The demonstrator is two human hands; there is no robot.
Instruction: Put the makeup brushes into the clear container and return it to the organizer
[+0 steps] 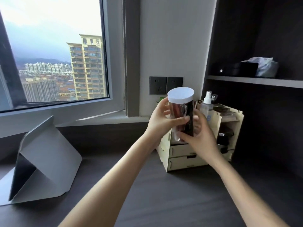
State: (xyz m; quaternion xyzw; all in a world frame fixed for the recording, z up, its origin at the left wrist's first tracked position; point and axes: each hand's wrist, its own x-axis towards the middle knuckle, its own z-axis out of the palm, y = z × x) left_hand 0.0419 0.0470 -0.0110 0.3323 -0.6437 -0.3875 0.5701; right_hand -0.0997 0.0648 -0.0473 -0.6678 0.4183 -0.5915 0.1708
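I hold the clear container upright in both hands, just above the left top of the pale wooden organizer. A white lid is on the container. Through its wall show dark and reddish makeup brushes. My left hand wraps its left side, thumb across the front. My right hand cups its lower right side and base. The container's bottom is partly hidden by my fingers.
The organizer stands on the dark desk against a dark shelf unit, holding a spray bottle and dark jars. A grey folded tablet stand sits at left. Wall sockets and a window are behind.
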